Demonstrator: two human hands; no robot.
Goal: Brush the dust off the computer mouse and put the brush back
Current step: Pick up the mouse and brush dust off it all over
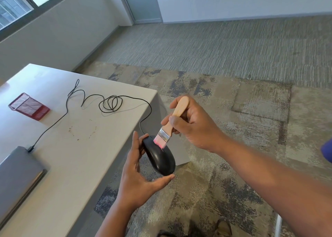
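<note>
the big white table (pixel 75 147) fills the left side, and patchy grey carpet (pixel 233 111) covers the floor past its edge. a grey closed laptop (pixel 18 179) lies on the table at about 8 o'clock from the mouse. a red mesh tray (pixel 29 106) sits far off at 10 o'clock. a thin black cable (pixel 107 103) loops over the table top, with one end plugged in at the laptop's corner and the other end running down to the mouse.

the right hand (pixel 194 123) is up at 1 o'clock from the mouse. its fingers are curled tight round the wooden handle of the paintbrush (pixel 172 121). the brush tilts down to the left, and its pink bristles touch the front top of the mouse.

the left hand (pixel 136 166) holds the black computer mouse (pixel 159 157) from below, off the table's edge and over the floor. the thumb lies under the back end, and the fingers wrap up the left side. the mouse is smooth, shiny and rounded.
</note>
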